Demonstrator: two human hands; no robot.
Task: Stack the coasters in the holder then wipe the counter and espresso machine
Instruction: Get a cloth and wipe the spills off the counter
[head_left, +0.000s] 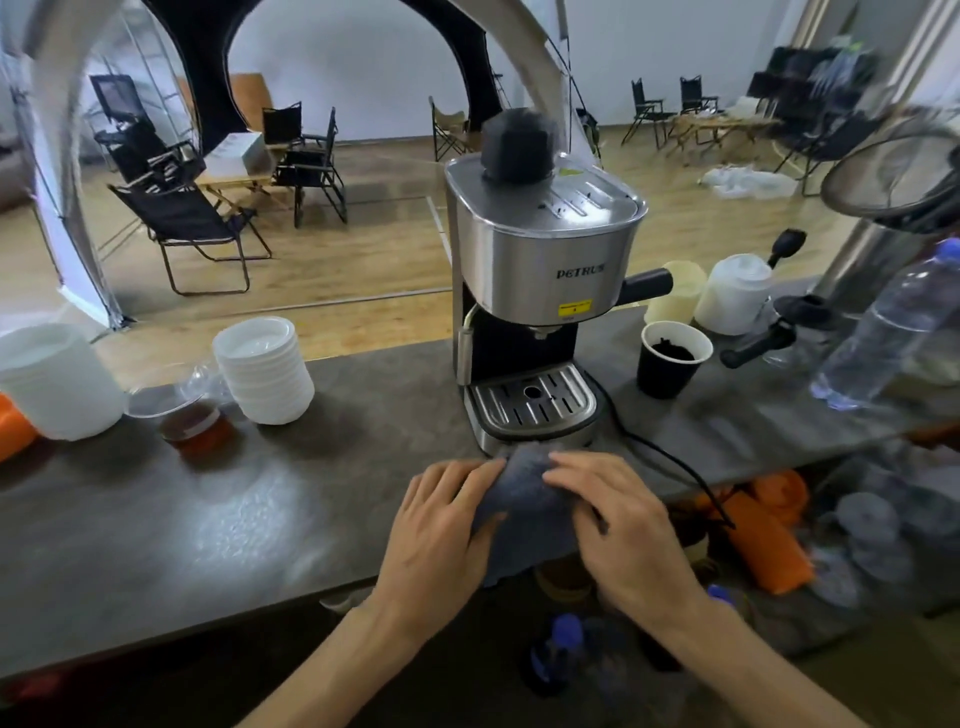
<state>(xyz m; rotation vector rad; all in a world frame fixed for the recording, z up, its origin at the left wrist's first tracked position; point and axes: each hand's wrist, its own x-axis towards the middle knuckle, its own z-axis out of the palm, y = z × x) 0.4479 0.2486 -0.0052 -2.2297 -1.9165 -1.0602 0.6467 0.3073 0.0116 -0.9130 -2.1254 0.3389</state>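
Grey cloth lies on the dark bench, just before the espresso machine; left hand and right hand press it flat, fingers nearly straight, gripping nothing.

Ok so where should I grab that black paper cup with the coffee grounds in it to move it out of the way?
Grip the black paper cup around its side wall, coming from the near right. It stands upright and open-topped with grounds inside, and the steel espresso machine and its black power cord crowd its left.
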